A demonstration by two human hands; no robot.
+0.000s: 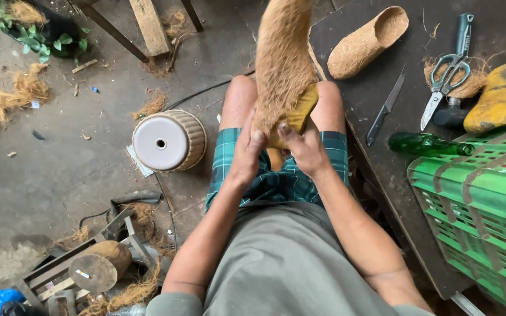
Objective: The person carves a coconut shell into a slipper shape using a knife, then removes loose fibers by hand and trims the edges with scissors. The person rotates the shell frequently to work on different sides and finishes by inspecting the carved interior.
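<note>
Both your left hand [246, 153] and right hand [303, 149] clasp the light, springy, fibrous coir shoe [282, 64] at its firm yellow-soled heel.

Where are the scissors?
In the head view the scissors lie at upper right on the dark board, on a tuft of fibre, between the knife and the yellow block.

Open floor at left, crowded table at right.
Bare grey concrete floor [60, 158] at centre left, bounded by upturned beige ribbed pot [169, 141]; right blocked by dark table [376, 99] bearing kitchen knife [385, 108], green glass bottle [428, 144], green plastic crate [481, 199].
</note>
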